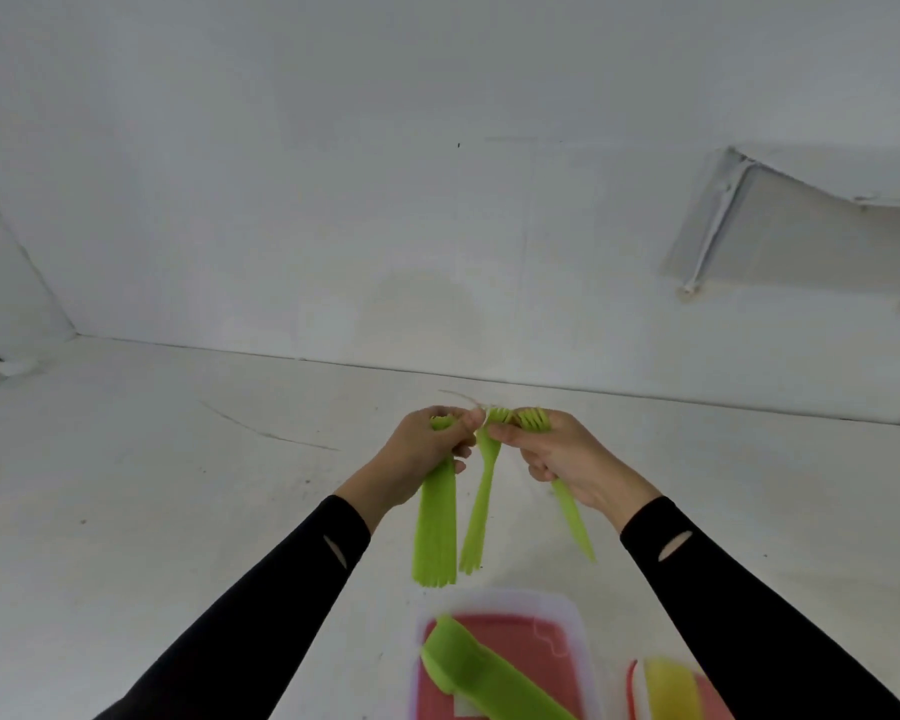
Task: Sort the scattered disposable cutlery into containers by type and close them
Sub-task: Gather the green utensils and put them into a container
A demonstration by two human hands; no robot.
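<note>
White and faintly scuffed, the tabletop (178,485) met a plain white wall (333,200) at the back, where a white angled bracket (718,226) was fixed high on the right. Both hands were raised close together above the surface, the arms in black sleeves (261,605).

The left hand (427,449) had its fingers curled round a bundle of lime-green plastic forks (436,532). It gripped the bundle just below the tines, and the handles hung toward the person in a flat fan. The right hand (567,459) was closed on a slanting green fork (572,517); whether it held more than one could not be told. Between the hands a single green fork (483,501) hung tines-up, its head touching the left thumb and the right fingertips.

Near the bottom edge, on the tabletop, stood a clear plastic container with a red bottom (500,600). A blurred stack of green cutlery (468,667) lay slantwise across it, its type unclear. Just to the right was a second container with a red rim (632,688), cut off by the frame, holding yellow cutlery (668,688).
</note>
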